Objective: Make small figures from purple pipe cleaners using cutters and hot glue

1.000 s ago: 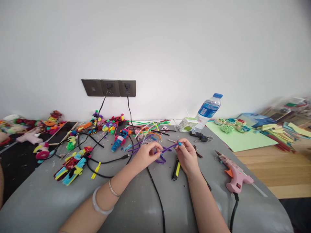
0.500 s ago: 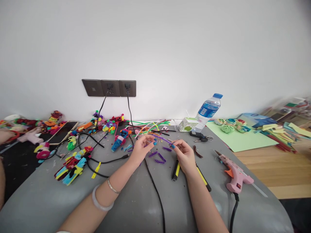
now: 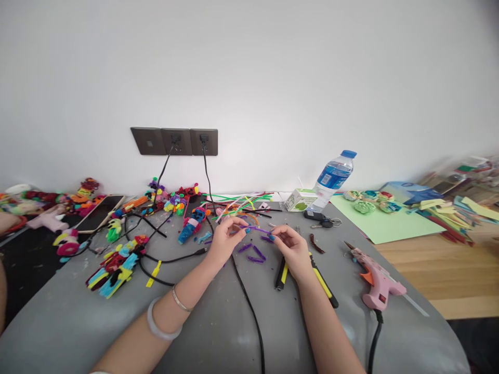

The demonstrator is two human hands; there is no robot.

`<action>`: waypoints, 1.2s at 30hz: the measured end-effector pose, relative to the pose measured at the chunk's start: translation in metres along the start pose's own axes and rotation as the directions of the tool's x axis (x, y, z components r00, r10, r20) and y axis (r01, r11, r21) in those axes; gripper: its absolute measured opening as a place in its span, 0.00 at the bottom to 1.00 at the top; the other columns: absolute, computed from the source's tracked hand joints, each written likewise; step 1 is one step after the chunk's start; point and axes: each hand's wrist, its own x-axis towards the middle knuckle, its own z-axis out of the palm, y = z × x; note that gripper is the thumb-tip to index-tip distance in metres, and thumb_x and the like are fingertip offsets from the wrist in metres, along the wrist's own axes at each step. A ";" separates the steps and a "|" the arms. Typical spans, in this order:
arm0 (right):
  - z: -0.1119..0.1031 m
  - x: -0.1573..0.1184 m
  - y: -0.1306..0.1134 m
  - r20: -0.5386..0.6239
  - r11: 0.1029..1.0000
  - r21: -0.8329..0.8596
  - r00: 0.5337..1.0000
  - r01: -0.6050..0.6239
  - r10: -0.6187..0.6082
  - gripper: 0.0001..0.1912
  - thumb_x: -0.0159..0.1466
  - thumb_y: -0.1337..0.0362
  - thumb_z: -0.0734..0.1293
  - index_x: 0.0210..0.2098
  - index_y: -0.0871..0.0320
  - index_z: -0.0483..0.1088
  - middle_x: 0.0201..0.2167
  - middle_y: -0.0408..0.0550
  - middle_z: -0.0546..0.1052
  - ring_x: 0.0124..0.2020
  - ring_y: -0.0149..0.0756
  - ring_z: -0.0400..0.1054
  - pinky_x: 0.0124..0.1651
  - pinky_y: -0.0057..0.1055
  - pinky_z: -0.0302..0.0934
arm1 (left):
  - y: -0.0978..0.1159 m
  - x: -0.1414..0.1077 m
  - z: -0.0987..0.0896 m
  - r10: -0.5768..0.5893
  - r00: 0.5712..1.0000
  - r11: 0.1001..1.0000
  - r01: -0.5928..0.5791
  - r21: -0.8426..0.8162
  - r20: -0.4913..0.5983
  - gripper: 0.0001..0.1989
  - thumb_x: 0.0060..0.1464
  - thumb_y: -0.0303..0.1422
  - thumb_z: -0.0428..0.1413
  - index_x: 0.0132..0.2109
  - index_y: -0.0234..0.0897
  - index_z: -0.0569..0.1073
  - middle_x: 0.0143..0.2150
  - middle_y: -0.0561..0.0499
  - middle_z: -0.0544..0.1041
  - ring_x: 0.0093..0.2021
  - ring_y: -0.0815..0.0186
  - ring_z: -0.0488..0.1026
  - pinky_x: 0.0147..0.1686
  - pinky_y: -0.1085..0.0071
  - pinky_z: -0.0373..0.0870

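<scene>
A thin purple pipe cleaner (image 3: 257,228) stretches between my two hands over the middle of the grey table. My left hand (image 3: 230,236) pinches its left end between thumb and fingers. The other end is pinched by my right hand (image 3: 290,246). Below lie several short, cut purple pipe cleaner pieces (image 3: 257,254). Pliers with black and yellow handles (image 3: 323,283) rest partly hidden beneath my right hand. Behind my hands is a loose pile of coloured pipe cleaners (image 3: 241,203).
Pipe cleaner figures (image 3: 120,265) and black cables (image 3: 249,301) lie to the left. A pink glue gun (image 3: 380,283) is at right. A water bottle (image 3: 333,179), drink carton (image 3: 300,200) and keys (image 3: 326,223) stand or lie at the back. Another person's arm (image 3: 8,221) shows far left.
My right hand has moved slightly left, closer to my left hand. The purple pipe cleaner between them spans a shorter gap and looks straighter and lower.
</scene>
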 end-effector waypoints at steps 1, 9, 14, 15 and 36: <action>0.000 0.000 0.001 -0.008 1.000 0.001 1.000 -0.002 0.002 0.09 0.56 0.56 0.73 0.31 0.54 0.74 0.31 0.46 0.74 0.34 0.37 0.67 0.38 0.32 0.64 | 0.000 0.000 0.000 0.005 1.000 1.000 -0.005 0.010 0.002 0.07 0.50 0.34 0.58 0.36 0.35 0.74 0.37 0.48 0.74 0.34 0.68 0.70 0.28 0.76 0.68; -0.006 0.001 0.010 -0.080 0.986 0.156 0.995 -0.053 0.066 0.10 0.55 0.56 0.74 0.34 0.52 0.75 0.32 0.45 0.75 0.33 0.35 0.68 0.37 0.31 0.63 | -0.001 -0.002 0.001 0.042 0.998 0.988 -0.047 0.149 0.041 0.06 0.51 0.31 0.56 0.37 0.35 0.77 0.36 0.48 0.78 0.31 0.68 0.69 0.30 0.75 0.67; -0.006 0.001 0.006 -0.100 0.969 0.240 0.991 -0.061 0.087 0.11 0.53 0.55 0.75 0.32 0.52 0.75 0.29 0.44 0.75 0.31 0.35 0.68 0.37 0.33 0.64 | 0.001 -0.004 0.002 0.026 0.996 0.974 -0.044 0.224 0.080 0.06 0.51 0.29 0.56 0.37 0.35 0.76 0.35 0.49 0.77 0.31 0.68 0.70 0.30 0.75 0.65; -0.005 0.001 0.005 -0.100 0.968 0.244 0.991 -0.064 0.090 0.11 0.53 0.54 0.75 0.32 0.52 0.75 0.30 0.44 0.75 0.31 0.36 0.68 0.38 0.34 0.64 | 0.001 -0.004 0.002 0.026 0.996 0.972 -0.046 0.230 0.089 0.06 0.51 0.28 0.56 0.37 0.35 0.76 0.36 0.49 0.77 0.31 0.68 0.70 0.30 0.75 0.65; -0.005 0.002 0.008 -0.145 0.942 0.332 0.985 -0.038 0.091 0.10 0.54 0.56 0.75 0.30 0.52 0.75 0.32 0.44 0.74 0.29 0.32 0.65 0.35 0.30 0.64 | 0.007 -0.006 0.005 0.120 0.935 0.952 -0.204 0.230 0.334 0.06 0.53 0.23 0.53 0.36 0.35 0.75 0.36 0.50 0.74 0.33 0.69 0.70 0.30 0.76 0.64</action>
